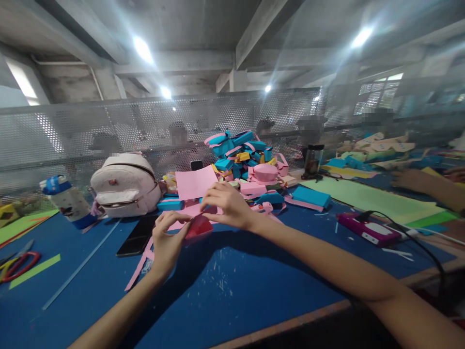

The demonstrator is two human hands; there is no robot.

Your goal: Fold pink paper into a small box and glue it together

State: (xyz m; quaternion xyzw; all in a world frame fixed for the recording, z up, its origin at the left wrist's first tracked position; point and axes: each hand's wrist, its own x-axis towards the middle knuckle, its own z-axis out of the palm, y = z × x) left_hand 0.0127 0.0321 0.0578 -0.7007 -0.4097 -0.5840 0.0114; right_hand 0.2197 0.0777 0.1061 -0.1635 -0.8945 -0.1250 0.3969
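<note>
A small piece of pink paper (198,229), deep red where it lies in shadow, is held above the blue table between both hands. My left hand (169,240) pinches its upper left edge between thumb and fingers. At its upper right edge, my right hand (227,206) grips it with thumb and fingertips, the other fingers curled over. The fingers hide part of the paper, so I cannot tell how it is folded. Just behind the hands, a pink sheet (194,182) stands tilted. A narrow pink strip (140,266) lies left of my left hand.
Blue, pink and yellow paper pieces are heaped (238,155) at the back. A white backpack (125,186), bottle (70,201), black phone (137,236) and red-handled scissors (25,266) sit left. Rightward are a purple power bank (366,228), green sheets (378,199) and another person's hand (414,182).
</note>
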